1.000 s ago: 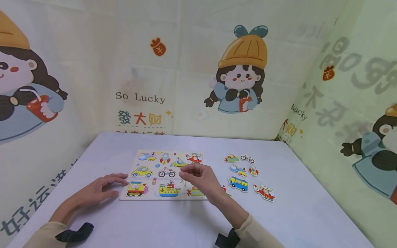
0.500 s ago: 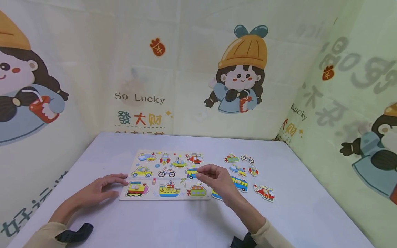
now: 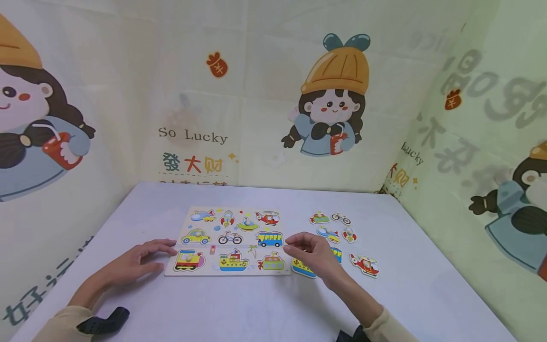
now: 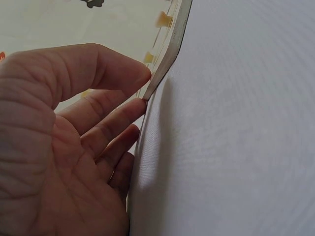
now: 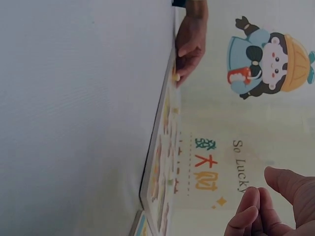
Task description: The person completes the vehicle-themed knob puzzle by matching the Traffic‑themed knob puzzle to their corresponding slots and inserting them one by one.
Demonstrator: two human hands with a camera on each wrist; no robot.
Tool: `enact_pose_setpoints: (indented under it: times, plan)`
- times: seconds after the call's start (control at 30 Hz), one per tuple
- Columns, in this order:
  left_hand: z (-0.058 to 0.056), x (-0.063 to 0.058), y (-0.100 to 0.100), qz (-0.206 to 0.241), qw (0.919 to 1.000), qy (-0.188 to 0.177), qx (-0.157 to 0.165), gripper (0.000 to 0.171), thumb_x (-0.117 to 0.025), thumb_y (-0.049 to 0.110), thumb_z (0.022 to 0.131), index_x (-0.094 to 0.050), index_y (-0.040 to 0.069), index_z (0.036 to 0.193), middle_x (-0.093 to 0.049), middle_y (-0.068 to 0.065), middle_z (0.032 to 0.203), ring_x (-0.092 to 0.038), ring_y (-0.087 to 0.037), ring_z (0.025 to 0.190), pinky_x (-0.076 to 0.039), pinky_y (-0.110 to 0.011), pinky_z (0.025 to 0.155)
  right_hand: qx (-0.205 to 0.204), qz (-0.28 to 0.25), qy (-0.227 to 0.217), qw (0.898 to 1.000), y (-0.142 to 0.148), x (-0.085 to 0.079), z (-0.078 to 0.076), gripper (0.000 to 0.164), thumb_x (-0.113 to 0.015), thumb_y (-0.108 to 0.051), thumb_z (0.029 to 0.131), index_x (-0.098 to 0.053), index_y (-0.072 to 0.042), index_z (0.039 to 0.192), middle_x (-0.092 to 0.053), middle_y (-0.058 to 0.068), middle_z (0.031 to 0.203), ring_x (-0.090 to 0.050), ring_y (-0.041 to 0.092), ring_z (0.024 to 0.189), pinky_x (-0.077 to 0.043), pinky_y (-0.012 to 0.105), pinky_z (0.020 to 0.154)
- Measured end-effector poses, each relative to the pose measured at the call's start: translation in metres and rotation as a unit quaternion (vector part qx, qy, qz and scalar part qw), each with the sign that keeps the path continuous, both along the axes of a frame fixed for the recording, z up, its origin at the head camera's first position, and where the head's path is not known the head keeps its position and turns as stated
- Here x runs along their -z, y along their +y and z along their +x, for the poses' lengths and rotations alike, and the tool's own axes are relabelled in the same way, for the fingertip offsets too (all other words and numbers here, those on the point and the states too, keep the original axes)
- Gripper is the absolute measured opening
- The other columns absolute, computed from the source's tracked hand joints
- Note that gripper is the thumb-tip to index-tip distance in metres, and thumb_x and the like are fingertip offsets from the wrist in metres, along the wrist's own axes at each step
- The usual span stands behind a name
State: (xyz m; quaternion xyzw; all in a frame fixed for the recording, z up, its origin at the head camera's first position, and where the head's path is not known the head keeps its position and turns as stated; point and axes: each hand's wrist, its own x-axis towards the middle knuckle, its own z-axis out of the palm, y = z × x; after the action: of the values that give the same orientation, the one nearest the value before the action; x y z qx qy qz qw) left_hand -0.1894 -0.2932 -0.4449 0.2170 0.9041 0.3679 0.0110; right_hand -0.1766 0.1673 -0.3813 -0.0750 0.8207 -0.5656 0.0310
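Note:
A puzzle board printed with vehicles lies on the table, and small knobs stand up from some of its pictures. My left hand rests at the board's left edge, fingertips touching it; the left wrist view has thumb and fingers right at that edge. Just past the board's right edge hovers my right hand, its fingers loosely bent and nothing between them. Beneath and behind it are a boat piece and a bus piece, both partly hidden by the hand.
Right of the board lie several loose pieces: a submarine, a bicycle, an airplane, a rocket and a helicopter. Printed cloth walls enclose the white table at the back and sides.
My right hand has moved right, from over the board's middle to beyond its right edge, uncovering the printed bus and submarine. The left hand has stayed in place.

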Motion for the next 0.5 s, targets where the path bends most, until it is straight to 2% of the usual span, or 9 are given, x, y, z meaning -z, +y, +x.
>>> enact_pose_setpoints:
  times: [0.13, 0.33, 0.5]
  plan:
    - [0.000, -0.002, 0.001, -0.005, 1.0000, 0.002, 0.000, 0.030, -0.074, 0.023, 0.093, -0.071, 0.022, 0.122, -0.056, -0.017, 0.148, -0.040, -0.049, 0.138, -0.042, -0.070, 0.104, 0.009, 0.030, 0.004, 0.999, 0.008, 0.005, -0.001, 0.031, -0.080, -0.027, 0.090, -0.073, -0.005, 0.111, -0.074, 0.001, 0.099, -0.063, 0.018, 0.086, -0.052, 0.023, 0.073]
    - [-0.001, -0.002, 0.000, 0.012, 0.9999, -0.005, 0.007, 0.030, -0.074, 0.022, 0.093, -0.071, 0.020, 0.123, -0.054, -0.019, 0.148, -0.037, -0.052, 0.139, -0.038, -0.074, 0.105, 0.017, 0.071, 0.012, 0.997, 0.017, 0.011, -0.004, 0.030, -0.082, -0.027, 0.088, -0.074, -0.007, 0.109, -0.072, -0.001, 0.094, -0.062, 0.017, 0.084, -0.052, 0.023, 0.073]
    - [0.000, -0.001, 0.000, 0.002, 1.0000, 0.005, 0.001, 0.029, -0.074, 0.024, 0.093, -0.071, 0.023, 0.122, -0.056, -0.017, 0.147, -0.039, -0.048, 0.138, -0.041, -0.072, 0.104, 0.008, 0.096, 0.020, 0.995, 0.021, 0.014, -0.006, 0.027, -0.084, -0.026, 0.086, -0.074, -0.009, 0.104, -0.069, -0.002, 0.087, -0.061, 0.016, 0.082, -0.051, 0.022, 0.071]
